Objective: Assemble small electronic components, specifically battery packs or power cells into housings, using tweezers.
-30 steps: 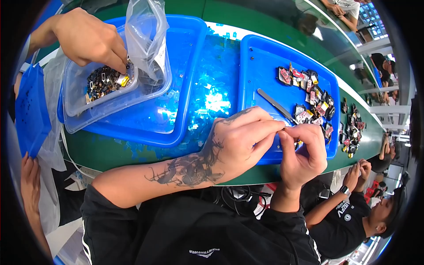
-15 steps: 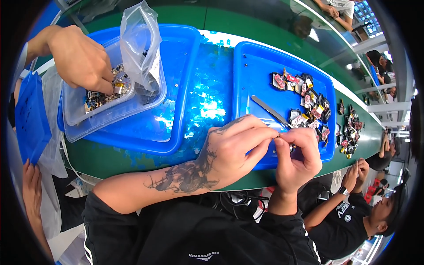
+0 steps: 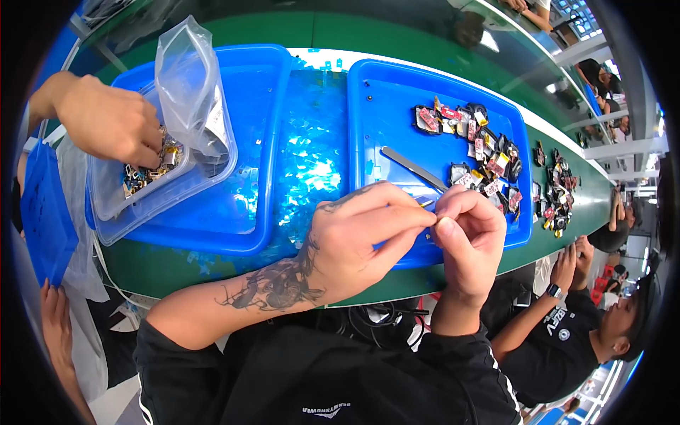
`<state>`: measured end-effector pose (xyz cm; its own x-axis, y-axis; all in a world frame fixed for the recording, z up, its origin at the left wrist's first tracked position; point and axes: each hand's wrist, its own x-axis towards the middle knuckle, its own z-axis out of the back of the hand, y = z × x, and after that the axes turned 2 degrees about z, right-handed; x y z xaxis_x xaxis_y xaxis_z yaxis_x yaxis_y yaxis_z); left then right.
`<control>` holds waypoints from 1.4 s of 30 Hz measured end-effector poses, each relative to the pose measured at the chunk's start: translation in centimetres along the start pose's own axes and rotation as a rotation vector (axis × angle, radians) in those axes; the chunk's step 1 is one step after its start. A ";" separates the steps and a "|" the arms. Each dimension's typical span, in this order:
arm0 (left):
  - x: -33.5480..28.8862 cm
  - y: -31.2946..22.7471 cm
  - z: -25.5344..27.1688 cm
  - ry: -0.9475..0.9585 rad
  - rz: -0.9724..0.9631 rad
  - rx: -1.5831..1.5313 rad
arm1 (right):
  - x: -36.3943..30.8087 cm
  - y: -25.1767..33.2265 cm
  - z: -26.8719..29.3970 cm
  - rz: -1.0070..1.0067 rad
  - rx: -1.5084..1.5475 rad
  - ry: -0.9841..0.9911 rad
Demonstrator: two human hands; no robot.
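while both hands meet over the near rim of the right tray (image 3: 520, 212), the work looks like fine picking at one tiny part (image 3: 437, 221), so it wants steadiness: wrists braced, pulls kept short, the piece held low above the tray so anything dropped lands inside it. the left hand (image 3: 354, 244) has its fingers drawn together to a narrow point at the part; the right hand (image 3: 467, 237) is curled tight, thumb and forefinger pinched on the same part. neither grip is loose, and the part is too small to tell what kind it is, or which hand carries it and which only works at it. it sits between the fingertips, just above the tray's front edge. a slim metal tool (image 3: 414, 168) lies untouched inside the tray, with a heap of small parts (image 3: 478, 149) beyond it. to the left, another person's hand (image 3: 110, 120) reaches into a clear tub (image 3: 113, 202) beside a plastic bag (image 3: 191, 92), on the green counter (image 3: 212, 265).
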<state>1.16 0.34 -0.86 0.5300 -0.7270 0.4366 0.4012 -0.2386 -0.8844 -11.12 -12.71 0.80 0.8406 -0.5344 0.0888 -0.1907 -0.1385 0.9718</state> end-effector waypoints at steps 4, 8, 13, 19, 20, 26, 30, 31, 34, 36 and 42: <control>0.0 -0.1 -0.1 -0.011 0.155 -0.127 | 0.0 -0.1 -0.3 0.026 -0.053 -0.041; 0.1 0.0 -0.4 0.020 0.150 -0.154 | -0.1 0.0 -0.4 0.093 -0.135 -0.063; 0.4 -0.3 -0.3 -0.012 0.142 -0.094 | 0.1 0.1 -0.9 0.119 -0.241 -0.082; -0.2 -0.5 -0.1 0.082 0.273 -0.268 | -0.2 0.3 -0.4 0.047 -0.311 -0.029; -0.3 -0.8 -0.1 0.095 0.260 -0.263 | -0.3 0.5 -0.6 0.025 -0.317 -0.026; 0.8 -1.2 0.4 0.212 0.535 -0.609 | -0.4 0.1 0.5 -0.005 -0.059 -0.050; 0.7 -0.8 0.0 0.156 0.383 -0.432 | 0.6 1.3 1.0 -0.098 0.083 -0.080; 0.6 -0.3 0.0 0.150 0.252 -0.230 | 1.0 1.1 1.2 -0.103 0.115 -0.051; 0.8 -0.5 0.2 0.204 -0.142 0.148 | 1.4 0.9 0.9 -0.118 0.103 -0.053; 0.9 -0.9 0.0 0.176 -0.156 0.147 | 1.4 0.8 0.9 -0.116 0.110 -0.058; 0.9 0.0 1.1 0.184 -0.013 0.065 | 1.6 1.3 1.7 -0.124 -0.240 0.135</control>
<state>2.46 0.39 -0.29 0.3810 -0.8311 0.4050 0.4577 -0.2111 -0.8637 -10.88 -15.22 1.86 0.9129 -0.4077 -0.0210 0.0291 0.0136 0.9995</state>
